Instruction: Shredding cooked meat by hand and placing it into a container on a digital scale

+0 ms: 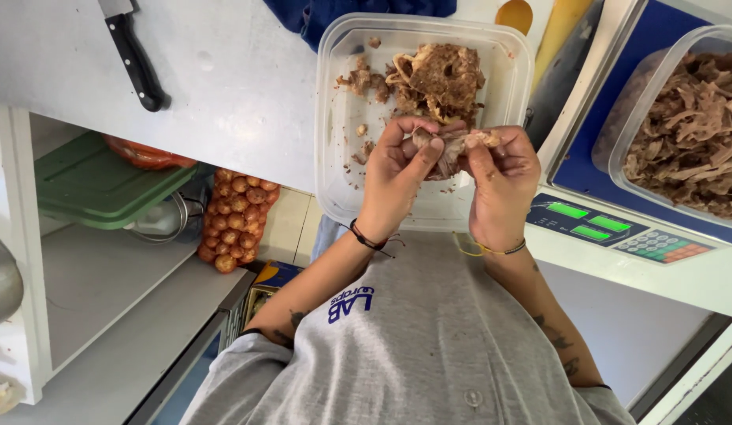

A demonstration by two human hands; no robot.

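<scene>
Two hands meet over a clear plastic container (338, 118), and between them sits a piece of cooked brown meat (452, 145), pinched at both ends. The left hand (399, 177) grips it with thumb and fingertips curled in on the left end, and the right hand (504, 177) closes its fingers on the right end, so the meat spans the small gap between the two and hangs just above the container's near edge. Both hands are closed around it, neither one spread wide. Behind the hands, deeper in the same container, lies a heap of shredded meat (437, 79) with loose scraps scattered toward the left wall. The container rests on a pale grey worktop (224, 86), where a black-handled knife (133, 59) lies well apart at the far left. To the right, a digital scale (618, 232) with green lit displays carries a second clear tub of shredded meat (689, 130) on its blue platform. Below the worktop on the left, a net sack of small onions (236, 220) stands next to a green lid (98, 181) on a white shelf.
</scene>
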